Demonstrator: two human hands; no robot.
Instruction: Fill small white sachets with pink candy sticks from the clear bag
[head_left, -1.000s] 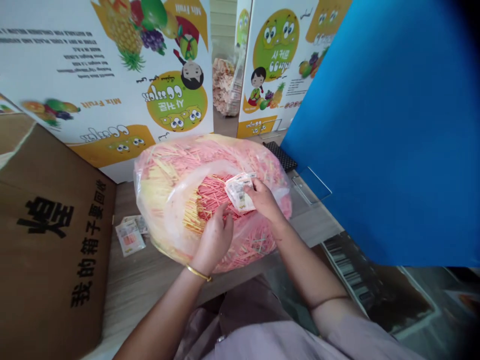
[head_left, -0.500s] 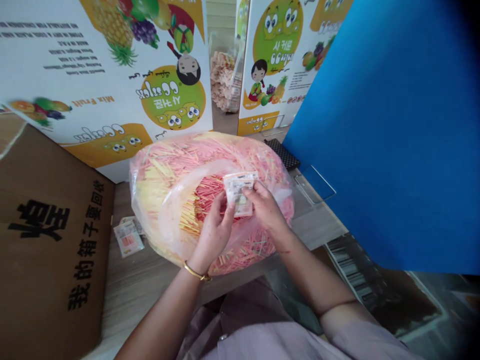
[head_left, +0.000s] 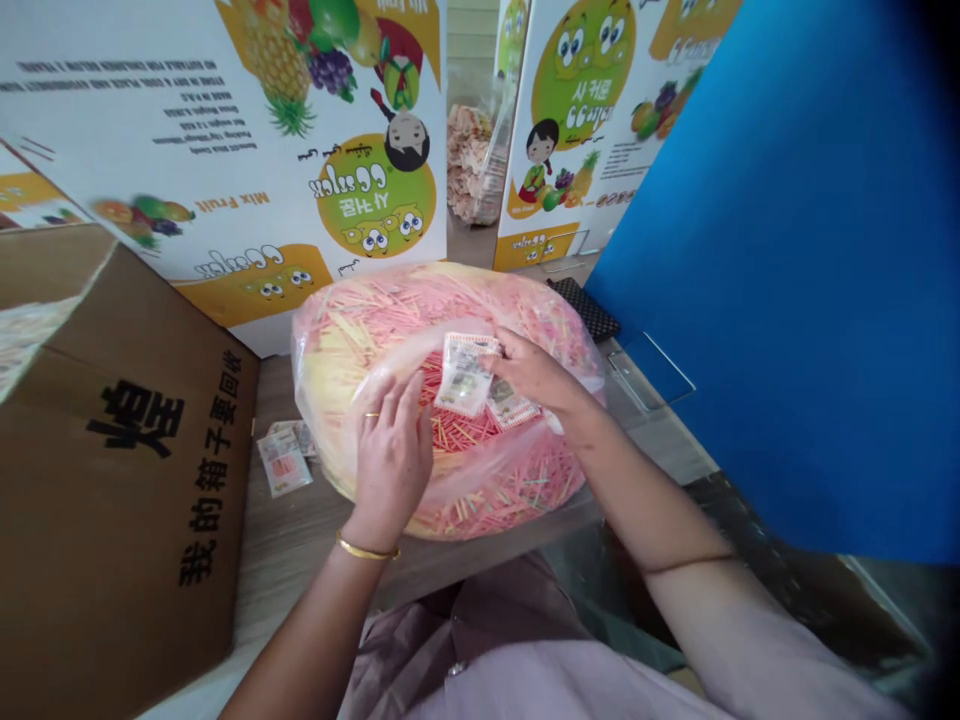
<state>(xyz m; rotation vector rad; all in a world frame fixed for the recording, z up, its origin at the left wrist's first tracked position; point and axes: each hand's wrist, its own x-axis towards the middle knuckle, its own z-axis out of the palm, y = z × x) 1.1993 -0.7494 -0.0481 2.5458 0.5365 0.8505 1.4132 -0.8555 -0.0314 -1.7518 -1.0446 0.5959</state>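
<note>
A large clear plastic bag (head_left: 341,455) full of thin pink and yellow sticks (head_left: 457,435) lies on the table, its mouth open towards me. Above that mouth, my right hand (head_left: 536,372) pinches a small printed clear sachet (head_left: 463,378) by its right side. A second sachet (head_left: 511,404) shows below the same hand; whether the fingers also hold it, I cannot tell. My left hand (head_left: 394,445) is over the bag's left part, back upward, fingers loosely stretched and apart from the sachets. It holds nothing that I can see.
Left of the bag, a few sachets (head_left: 285,462) lie on the table (head_left: 281,560). A brown carton (head_left: 150,520) stands at the left. Printed white cartons (head_left: 247,200) and a bag of pale packets (head_left: 474,165) are behind. A blue panel (head_left: 810,300) rises at the right, near a dark patterned object (head_left: 585,308).
My left hand has let go of the sachets and moved left and down. My right hand keeps its hold, and a second sachet now shows fanned out below it. The view has shifted left.
</note>
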